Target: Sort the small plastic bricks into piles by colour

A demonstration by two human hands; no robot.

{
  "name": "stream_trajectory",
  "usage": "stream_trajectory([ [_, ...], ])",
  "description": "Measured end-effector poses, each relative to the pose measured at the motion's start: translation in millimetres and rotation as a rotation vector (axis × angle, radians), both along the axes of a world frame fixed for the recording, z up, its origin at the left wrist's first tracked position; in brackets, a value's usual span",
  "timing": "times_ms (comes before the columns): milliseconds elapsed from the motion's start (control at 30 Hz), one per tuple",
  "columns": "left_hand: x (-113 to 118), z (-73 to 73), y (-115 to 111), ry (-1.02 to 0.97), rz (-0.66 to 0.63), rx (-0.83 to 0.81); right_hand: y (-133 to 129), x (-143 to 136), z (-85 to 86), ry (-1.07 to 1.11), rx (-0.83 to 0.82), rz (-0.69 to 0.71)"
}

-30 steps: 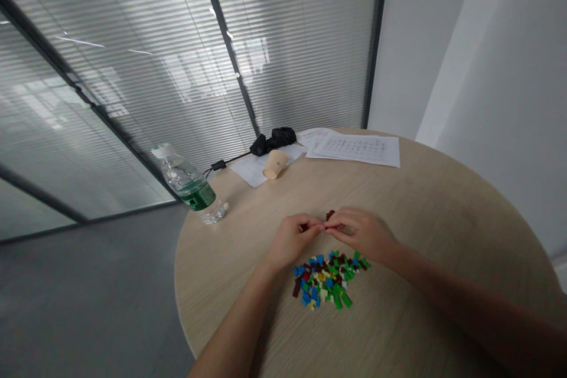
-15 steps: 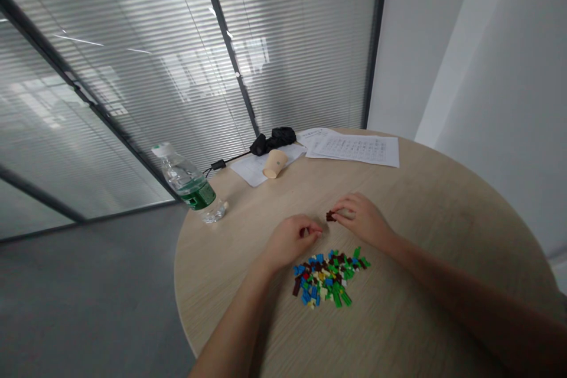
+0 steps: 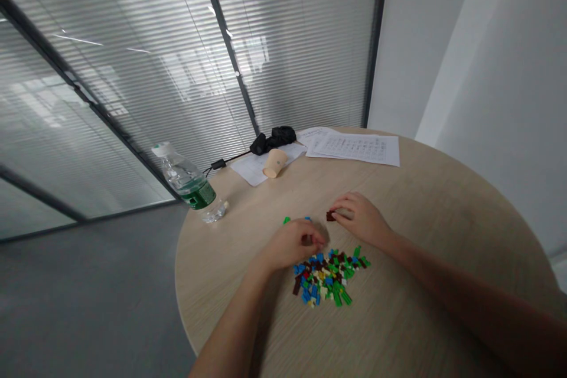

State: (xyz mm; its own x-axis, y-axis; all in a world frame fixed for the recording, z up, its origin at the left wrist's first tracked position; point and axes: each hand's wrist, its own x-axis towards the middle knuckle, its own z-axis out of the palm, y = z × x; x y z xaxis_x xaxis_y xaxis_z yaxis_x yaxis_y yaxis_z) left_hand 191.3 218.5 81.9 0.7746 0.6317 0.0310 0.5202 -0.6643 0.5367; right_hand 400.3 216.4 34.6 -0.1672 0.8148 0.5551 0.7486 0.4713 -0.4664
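A clear plastic bottle (image 3: 179, 174) with a white cap stands near the rim of the table (image 3: 420, 189); how much is in it I can't make out. A beige paper cup (image 3: 275, 163) is at the edge of a loose sheet (image 3: 248, 170), its inside hidden from me. The bottle's green label (image 3: 199, 195) is too blurred to read, and the rows on the printed papers (image 3: 357, 149) are too small. The right hand (image 3: 361, 218) pinches a small dark brown brick piece (image 3: 330, 216) at its fingertips, just beyond the heap of coloured toy bricks (image 3: 328, 281). The left hand (image 3: 287, 243), fingers curled narrow, is at the heap's far edge; whether it holds anything I can't tell. A green brick (image 3: 287, 220) shows just past it
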Motion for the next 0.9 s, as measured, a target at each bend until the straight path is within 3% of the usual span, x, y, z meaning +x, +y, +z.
stream_trajectory([
  [100,-2,-1.3,1,-0.005,-0.057,-0.008,-7,1,6.6,0.000,0.053,0.055],
  [267,-4,0.1,2,0.041,-0.079,-0.004,-25,-5,21.8,-0.109,0.022,0.431],
  [333,-4,0.6,2,0.064,-0.084,-0.011,-30,-8,25.6,-0.138,-0.018,0.502],
  [767,-6,1.7,-1,0.122,-0.075,-0.086,-29,-7,23.1,-0.201,-0.116,0.508],
  [900,-6,4.0,0,0.098,-0.045,-0.080,-29,-6,24.7,-0.199,-0.102,0.443],
])
